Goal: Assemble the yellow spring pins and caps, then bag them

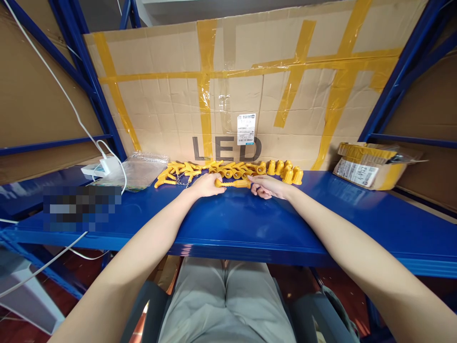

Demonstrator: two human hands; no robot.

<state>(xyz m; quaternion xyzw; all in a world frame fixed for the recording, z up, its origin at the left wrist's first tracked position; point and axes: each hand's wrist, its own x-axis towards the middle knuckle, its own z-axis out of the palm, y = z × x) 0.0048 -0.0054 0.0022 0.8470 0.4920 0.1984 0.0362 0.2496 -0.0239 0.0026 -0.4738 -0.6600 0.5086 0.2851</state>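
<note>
My left hand [206, 185] is closed with its fingertips on the left end of a yellow plastic rod-shaped piece [236, 183]. The thumb and forefinger of my right hand [270, 186] pinch its wider, ridged right end, the other fingers curling below. The piece lies roughly level between both hands, just above the blue shelf top [239, 224]. Behind it runs a row of yellow cylindrical parts [228, 174] with round ends facing me. To the left is a pile of yellow branched pieces [167, 177] with thin chains [183, 179]. Several yellow caps [287, 174] stand upright beyond my right hand.
A taped cardboard panel [160, 109] closes off the back. On the right stands an open cardboard box [369, 166]. Clear plastic bags [143, 169], a white plug with cable [106, 165] and a blurred-out dark object [82, 205] are on the left. Blue posts [396, 81] flank the shelf.
</note>
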